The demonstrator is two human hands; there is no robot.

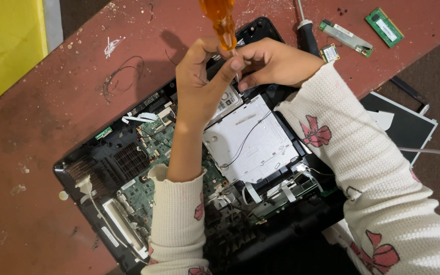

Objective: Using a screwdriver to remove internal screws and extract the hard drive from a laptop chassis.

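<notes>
An opened laptop base (128, 168) lies on a worn red table (36, 132), its green circuit board, black heat sink and silver drive cage (253, 142) exposed. My left hand (202, 76) is raised over the far part of the laptop, its fingers closed around the shaft of an orange-handled screwdriver (221, 20). The handle points up toward the camera. My right hand (273, 63) is curled beside it, fingertips pinching at the shaft near the tip. The tip and what it touches are hidden by the fingers. Both arms wear cream sleeves with pink bows.
A second screwdriver with a black handle (307, 36) lies at the far edge of the laptop. Green memory modules (384, 26) and small circuit cards (345, 36) rest on the table at upper right. A dark screen panel (408, 127) sits off the table's right edge. Yellow surface at upper left.
</notes>
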